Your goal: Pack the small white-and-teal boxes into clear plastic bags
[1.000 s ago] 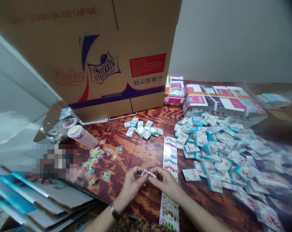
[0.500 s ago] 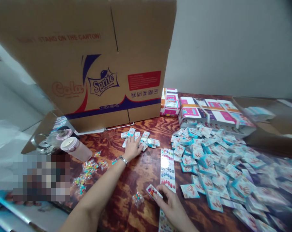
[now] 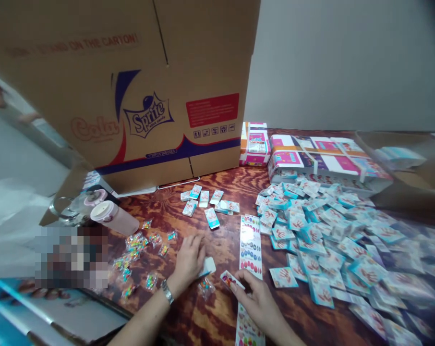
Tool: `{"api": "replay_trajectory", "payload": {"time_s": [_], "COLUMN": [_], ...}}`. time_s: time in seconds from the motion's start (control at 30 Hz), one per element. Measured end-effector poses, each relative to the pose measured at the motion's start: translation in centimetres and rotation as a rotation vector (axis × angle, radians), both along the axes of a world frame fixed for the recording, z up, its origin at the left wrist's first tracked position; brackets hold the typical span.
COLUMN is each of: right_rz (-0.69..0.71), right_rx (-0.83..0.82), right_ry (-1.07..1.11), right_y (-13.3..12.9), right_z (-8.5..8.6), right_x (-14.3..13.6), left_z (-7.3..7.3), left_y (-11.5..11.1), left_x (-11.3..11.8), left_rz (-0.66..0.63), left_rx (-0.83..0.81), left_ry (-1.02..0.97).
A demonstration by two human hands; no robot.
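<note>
My left hand (image 3: 190, 257), wearing a metal watch, is closed round a small white-and-blue box (image 3: 209, 265), mostly hidden under the fingers. Just below it lies a clear candy packet (image 3: 206, 288). Between the thumb and fingers of my right hand (image 3: 255, 294) is a small sticker card (image 3: 232, 279) with red oval shapes. Beneath that hand a long sticker sheet (image 3: 251, 250) runs along the table. Beyond both hands lies a loose group of small boxes (image 3: 212, 218) printed with a hand.
A big heap of small boxes (image 3: 311, 235) covers the right side, before pink-and-white packs (image 3: 321, 154). A tall carton (image 3: 203, 144) stands at the back. On the left are a pink bottle (image 3: 116, 218) and several candy packets (image 3: 136, 242).
My left hand has drawn back from the group of small boxes toward me, with one box in it. My right hand stays near the same place, still holding the sticker card.
</note>
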State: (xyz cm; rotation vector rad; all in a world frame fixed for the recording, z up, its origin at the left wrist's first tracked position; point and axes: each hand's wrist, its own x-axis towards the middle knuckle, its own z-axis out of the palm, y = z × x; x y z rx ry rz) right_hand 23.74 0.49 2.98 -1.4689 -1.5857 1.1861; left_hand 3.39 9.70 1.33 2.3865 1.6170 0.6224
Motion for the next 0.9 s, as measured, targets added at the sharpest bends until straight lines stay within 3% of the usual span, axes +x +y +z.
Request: {"api": "replay_trajectory", "payload": {"time_s": [0.13,0.23,0.53,0.9], "right_rz": [-0.012,-0.026,-0.034,0.018], "right_rx": [0.031,0.04,0.027,-0.024], "right_ry": [-0.008,0.001,0.016,0.031], "right_y": [-0.1,-0.6,-0.1,-0.3], "right_z": [0.4,0.2,0.4,1.0], "right_x": [0.6,1.2,0.6,-0.4], "left_z": [-0.1,-0.1,-0.5,-1.0], "left_y": [-2.0,-2.8,-3.2,-3.4], "left_x": [0.7,-0.1,-3.0,-4.5], "left_rz": [0.003,-0.05,-0.166,-0.2], "left_rx": [-0.04,-0.095,-0.165,-0.053], "left_ry": [0.198,0.28,0.175,0.288]}}
